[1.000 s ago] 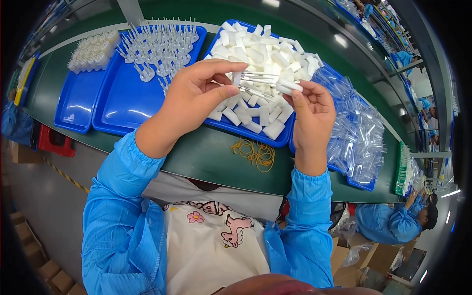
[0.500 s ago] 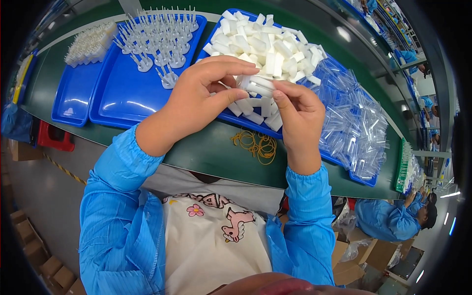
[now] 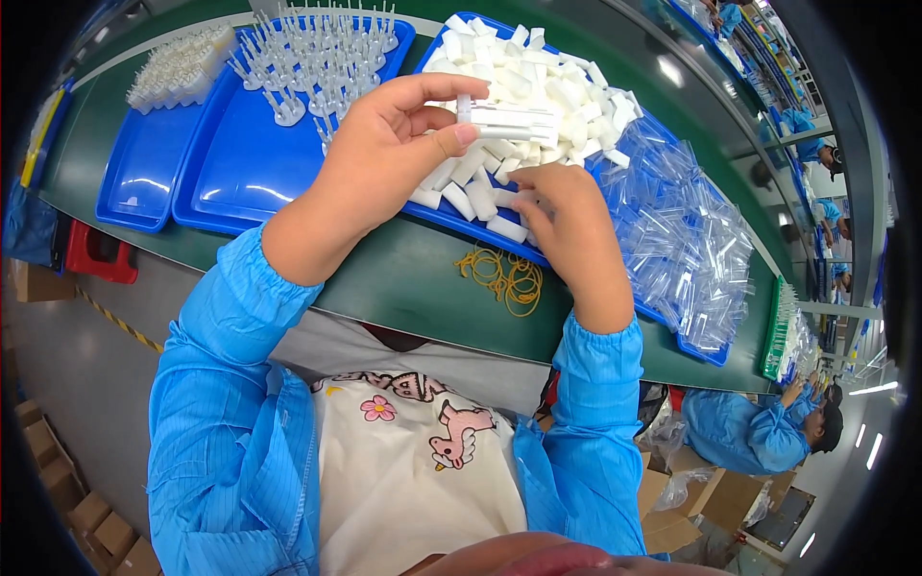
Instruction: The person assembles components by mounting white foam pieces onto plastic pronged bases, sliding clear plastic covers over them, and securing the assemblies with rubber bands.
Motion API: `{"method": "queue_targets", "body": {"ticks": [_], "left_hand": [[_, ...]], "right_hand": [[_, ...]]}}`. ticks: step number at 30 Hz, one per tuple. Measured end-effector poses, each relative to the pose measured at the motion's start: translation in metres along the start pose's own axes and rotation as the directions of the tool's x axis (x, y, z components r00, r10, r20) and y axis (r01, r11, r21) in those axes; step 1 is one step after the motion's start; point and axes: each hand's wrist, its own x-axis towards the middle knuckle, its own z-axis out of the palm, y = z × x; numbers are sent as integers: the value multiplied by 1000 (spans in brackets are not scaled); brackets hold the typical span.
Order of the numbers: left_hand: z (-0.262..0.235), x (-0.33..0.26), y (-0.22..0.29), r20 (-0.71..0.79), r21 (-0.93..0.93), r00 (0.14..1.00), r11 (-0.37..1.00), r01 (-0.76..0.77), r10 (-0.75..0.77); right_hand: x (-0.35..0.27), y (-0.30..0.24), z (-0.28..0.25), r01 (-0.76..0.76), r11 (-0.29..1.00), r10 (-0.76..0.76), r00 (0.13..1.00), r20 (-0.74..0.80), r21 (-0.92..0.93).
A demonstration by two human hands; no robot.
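My left hand grips a clear plastic tube with white pieces inside, pinching its left end between thumb and fingers. The tube lies nearly level above a heap of white foam blocks. Lower down, at the near edge of that heap, my right hand has its thumb and fingers closed around a white foam block. Part of this block is hidden by the fingers. Under the heap is a blue tray.
Many clear plastic tubes lie at right. At left, upright white pin-like parts stand in a blue tray, beside a smaller blue tray. Yellow rubber bands lie on the green table. A person works at far right.
My left hand has lifted the tube up and away from my right hand. My right hand has left the tube and moved down to the foam blocks at the heap's near edge.
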Motion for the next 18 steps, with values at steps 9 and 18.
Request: {"method": "queue_targets", "body": {"ticks": [9,18], "left_hand": [[1,-2,2,16,81,999,996,-32,31],[5,-4,1,128,239,987,963,-125,96]], "right_hand": [[2,12,-16,-176,595,553,797,-242,784],[3,2,-11,-89,469,623,739,-257,879]]}}
